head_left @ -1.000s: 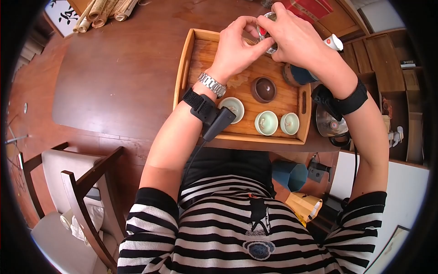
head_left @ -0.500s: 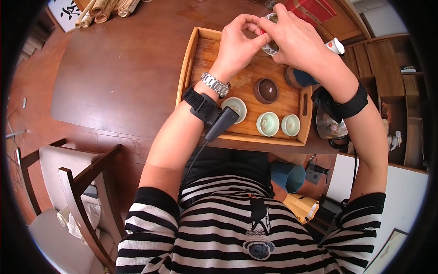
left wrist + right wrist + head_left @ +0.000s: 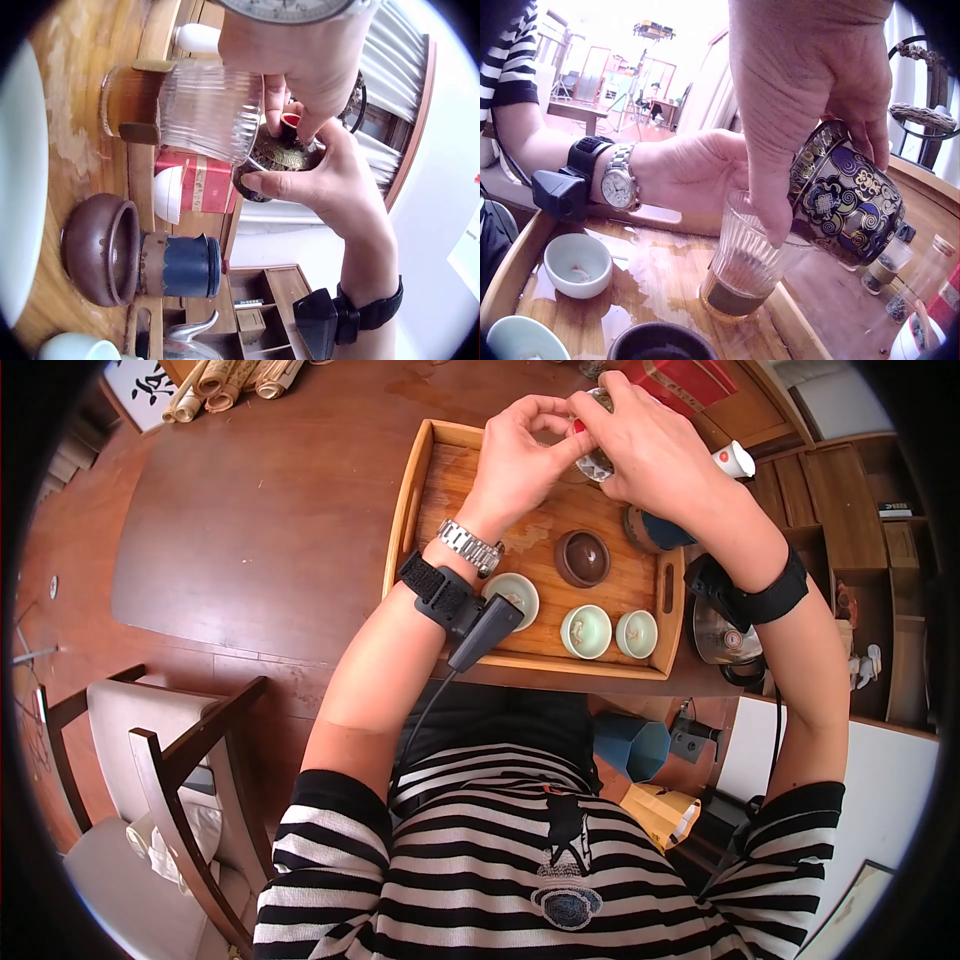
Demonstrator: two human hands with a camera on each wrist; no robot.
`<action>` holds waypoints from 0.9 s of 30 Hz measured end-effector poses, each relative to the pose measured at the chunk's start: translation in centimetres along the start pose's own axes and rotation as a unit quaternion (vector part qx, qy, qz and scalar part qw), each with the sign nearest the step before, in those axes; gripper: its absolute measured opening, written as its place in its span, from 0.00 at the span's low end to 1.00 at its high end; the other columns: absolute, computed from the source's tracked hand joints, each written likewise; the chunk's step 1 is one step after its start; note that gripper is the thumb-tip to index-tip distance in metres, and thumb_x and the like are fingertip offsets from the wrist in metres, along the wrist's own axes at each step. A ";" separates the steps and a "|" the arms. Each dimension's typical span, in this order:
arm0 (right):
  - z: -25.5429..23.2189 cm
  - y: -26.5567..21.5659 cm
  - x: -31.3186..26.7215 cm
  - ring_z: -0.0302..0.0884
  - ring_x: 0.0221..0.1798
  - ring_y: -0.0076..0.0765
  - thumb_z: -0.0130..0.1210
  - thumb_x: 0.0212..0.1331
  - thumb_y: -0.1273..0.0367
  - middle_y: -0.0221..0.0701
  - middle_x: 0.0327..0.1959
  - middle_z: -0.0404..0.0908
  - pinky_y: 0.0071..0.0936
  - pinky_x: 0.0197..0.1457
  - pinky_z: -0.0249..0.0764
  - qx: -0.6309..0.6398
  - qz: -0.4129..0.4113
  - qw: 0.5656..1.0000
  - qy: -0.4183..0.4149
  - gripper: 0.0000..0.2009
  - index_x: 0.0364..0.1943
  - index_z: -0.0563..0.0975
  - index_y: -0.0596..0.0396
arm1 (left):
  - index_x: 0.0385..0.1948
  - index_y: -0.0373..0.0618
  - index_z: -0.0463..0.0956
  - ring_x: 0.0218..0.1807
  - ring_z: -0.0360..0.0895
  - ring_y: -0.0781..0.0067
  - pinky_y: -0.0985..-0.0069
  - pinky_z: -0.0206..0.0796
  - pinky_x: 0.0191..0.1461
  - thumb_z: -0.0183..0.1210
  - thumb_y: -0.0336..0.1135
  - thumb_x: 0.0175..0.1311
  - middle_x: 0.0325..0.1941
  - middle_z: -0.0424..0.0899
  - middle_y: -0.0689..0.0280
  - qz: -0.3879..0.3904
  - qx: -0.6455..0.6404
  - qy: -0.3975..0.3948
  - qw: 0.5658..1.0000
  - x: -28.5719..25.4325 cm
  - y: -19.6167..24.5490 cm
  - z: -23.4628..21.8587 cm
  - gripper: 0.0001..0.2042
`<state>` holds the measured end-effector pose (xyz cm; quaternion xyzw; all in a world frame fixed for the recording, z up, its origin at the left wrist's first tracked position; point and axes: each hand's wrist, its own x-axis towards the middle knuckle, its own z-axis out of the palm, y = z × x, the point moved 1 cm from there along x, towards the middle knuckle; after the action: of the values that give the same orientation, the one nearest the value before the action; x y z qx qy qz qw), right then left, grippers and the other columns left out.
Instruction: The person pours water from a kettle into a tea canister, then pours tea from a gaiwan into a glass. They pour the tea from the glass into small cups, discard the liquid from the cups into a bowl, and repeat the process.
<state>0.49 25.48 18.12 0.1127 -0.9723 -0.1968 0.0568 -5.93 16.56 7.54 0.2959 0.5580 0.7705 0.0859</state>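
My right hand (image 3: 650, 445) grips a dark gaiwan bowl (image 3: 847, 206) with gold and purple patterns, held tilted above the tray. A dark lid (image 3: 289, 157) covers its mouth, and my right thumb lies at the rim. With thumb and finger, my left hand (image 3: 520, 455) pinches the lid's red-topped knob (image 3: 291, 120). Under the hands a ribbed glass pitcher (image 3: 739, 259) stands on the wooden tray (image 3: 560, 663). Amber liquid fills its lower part, and a brown band (image 3: 142, 133) wraps it.
A brown cup (image 3: 570, 575) and pale green cups (image 3: 586, 632) sit on the tray. Beyond its right side are a blue canister (image 3: 184, 264) and a metal kettle (image 3: 722, 630). A red box (image 3: 680, 382) and small glass jars (image 3: 885, 270) stand farther back.
My left thumb has shifted from the lid's lower edge up to the red-topped knob. The gaiwan stays in my right hand, nearly in the same place.
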 end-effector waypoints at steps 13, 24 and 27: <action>-0.4 -0.1 -0.1 0.71 0.47 0.46 0.65 0.29 0.74 0.40 0.47 0.64 0.34 0.43 0.74 0.004 -0.010 1.000 0.017 0.31 0.45 0.64 0.53 | 0.37 0.35 0.74 0.34 0.75 0.85 0.88 0.68 0.36 0.60 0.29 0.54 0.32 0.80 0.67 -0.002 -0.038 -0.004 0.999 -0.1 0.0 0.0 0.11; -0.6 -0.1 0.3 0.70 0.47 0.45 0.65 0.30 0.72 0.40 0.47 0.66 0.33 0.47 0.72 -0.029 -0.014 0.999 -0.029 0.29 0.44 0.67 0.56 | 0.37 0.35 0.74 0.34 0.76 0.84 0.87 0.69 0.36 0.60 0.29 0.54 0.32 0.81 0.65 -0.030 -0.068 -0.002 0.997 -0.1 0.0 -0.1 0.11; -2.2 -0.4 0.7 0.70 0.40 0.46 0.60 0.33 0.70 0.42 0.36 0.67 0.37 0.42 0.68 0.005 -0.038 0.998 -0.054 0.21 0.38 0.70 0.59 | 0.37 0.35 0.74 0.34 0.76 0.84 0.88 0.69 0.34 0.60 0.29 0.54 0.32 0.81 0.66 -0.027 -0.060 -0.003 0.998 -0.1 0.0 -0.1 0.11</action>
<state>0.25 24.17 20.06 0.1387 -0.9700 -0.1998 -0.0038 -5.96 16.43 7.45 0.2771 0.5183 0.7992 0.1259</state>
